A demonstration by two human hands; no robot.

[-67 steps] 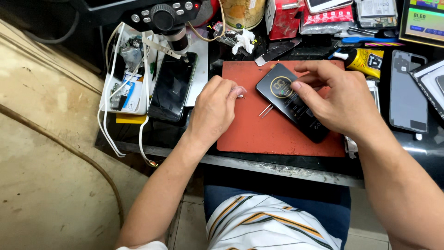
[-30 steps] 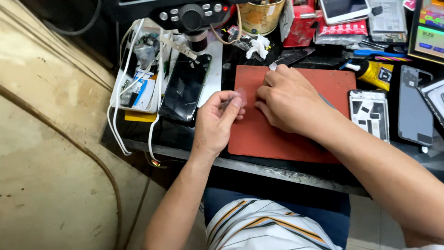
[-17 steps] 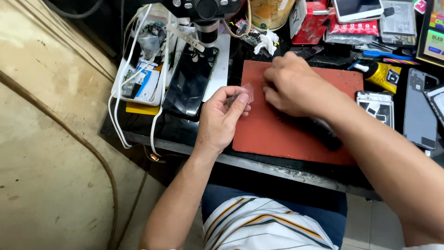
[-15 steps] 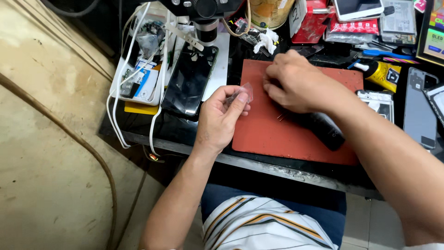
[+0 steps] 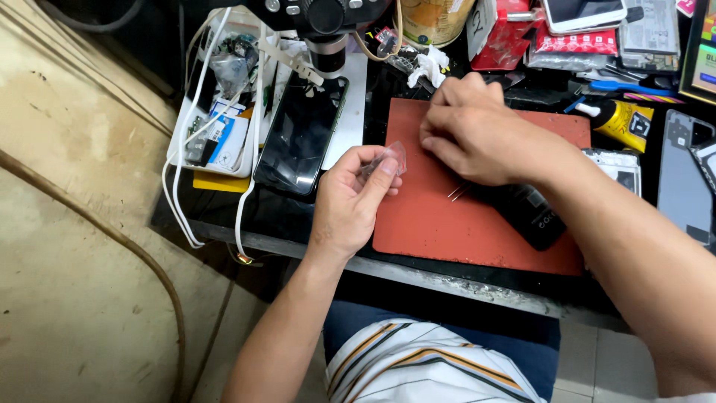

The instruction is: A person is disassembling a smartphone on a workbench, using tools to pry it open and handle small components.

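- Small clear plastic piece (image 5: 389, 158) pinched between thumb and forefinger of left hand (image 5: 350, 200), raised just off the bench at the left edge of the red mat (image 5: 462, 224).
- Piece sitting up and to the right of the left palm, tilted toward the right hand (image 5: 477, 134); near it, not touching.
- Long axis of the piece hard to call: too small and see-through.
- Left hand palm-up and half curled, other 3 fingers folded loosely under the pinch, forearm coming up from lower left.
- Right hand palm-down over the top middle of the mat, fingers drawn together and bent, tips pointing left toward the piece; anything between them hidden, so cannot tell if something is gripped.
- Right forearm crossing the mat from lower right, covering most of a dark phone (image 5: 526, 213) lying slantwise, long axis running upper left to lower right.
- 2 thin metal pins (image 5: 457, 192) flat on the mat just below the right hand, beside the phone's upper end.
- Second black phone (image 5: 300, 134) lying face up left of the mat, under a microscope (image 5: 326, 22); well clear of both hands.
- Yellow glue tube (image 5: 623, 119) beyond the mat's upper right corner.
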